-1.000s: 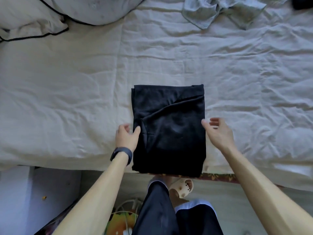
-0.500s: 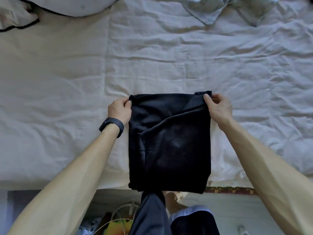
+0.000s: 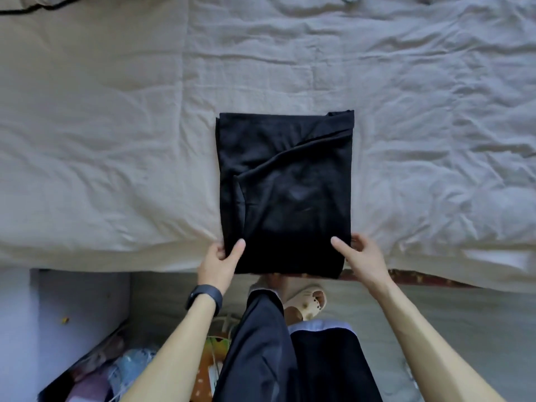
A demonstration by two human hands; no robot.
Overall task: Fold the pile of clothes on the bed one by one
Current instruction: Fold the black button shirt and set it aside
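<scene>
- Left hand (image 3: 219, 264) and right hand (image 3: 364, 256) pinch near corners of black garment (image 3: 285, 192), lower centre.
- Risk: uneven lift could spill the loose diagonal flap; overhanging hem may slide off bed (image 3: 116, 140).

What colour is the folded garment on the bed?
The folded garment is plain black; the head view shows it.

Both forearms, bare to the frame's lower edge, reach forward from the bottom corners and converge. Left hand (image 3: 219, 264): thumb laid on top of the folded black garment (image 3: 285, 181) at its near left corner, fingers tucked beneath the edge, pinching it; a dark band (image 3: 204, 297) circles the wrist. Right hand (image 3: 364, 256): thumb stretched flat over the near right corner, fingers curled at the side edge — pinching likewise.
</scene>
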